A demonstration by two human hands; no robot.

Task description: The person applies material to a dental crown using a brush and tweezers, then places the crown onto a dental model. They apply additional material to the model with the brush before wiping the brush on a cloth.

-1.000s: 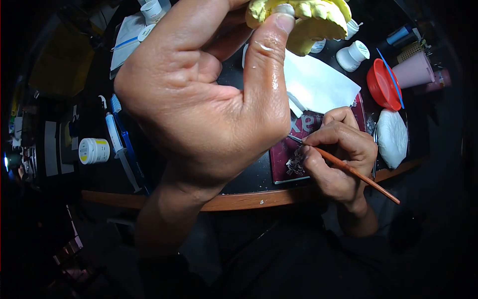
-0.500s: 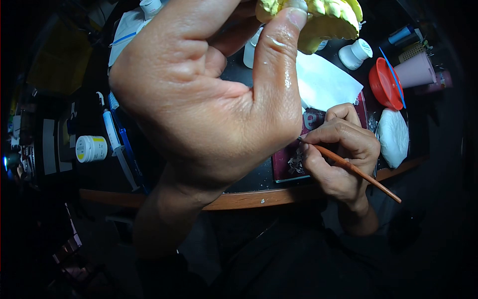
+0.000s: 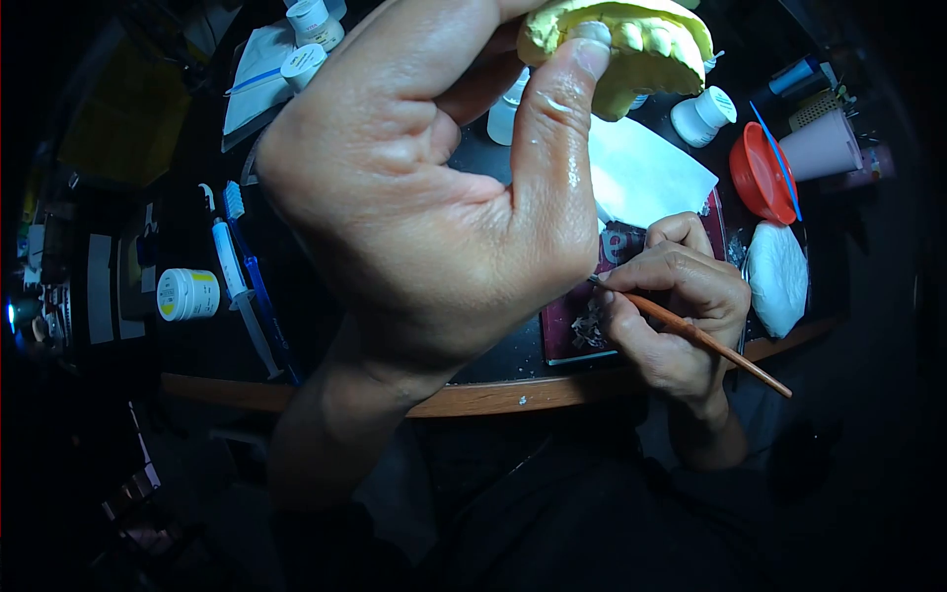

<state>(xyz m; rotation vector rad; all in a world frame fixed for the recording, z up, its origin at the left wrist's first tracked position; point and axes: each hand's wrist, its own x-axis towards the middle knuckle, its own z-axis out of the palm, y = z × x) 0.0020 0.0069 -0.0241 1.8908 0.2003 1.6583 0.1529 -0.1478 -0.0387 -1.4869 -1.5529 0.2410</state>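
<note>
Yellow plaster-like dental model [image 3: 646, 74] hangs raised, pinched in your left hand [image 3: 424, 197]; your right hand [image 3: 681, 306] pinches a slender brown-handled tool [image 3: 712, 344] apart from it; pale scraps [image 3: 590, 329] litter the maroon board [image 3: 560, 340]; what remains cannot be told.

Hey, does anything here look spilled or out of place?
Yes: loose pale shavings litter the dark red lettered pad, and a small white speck sits on the brown wooden table edge, like stray debris.
</note>
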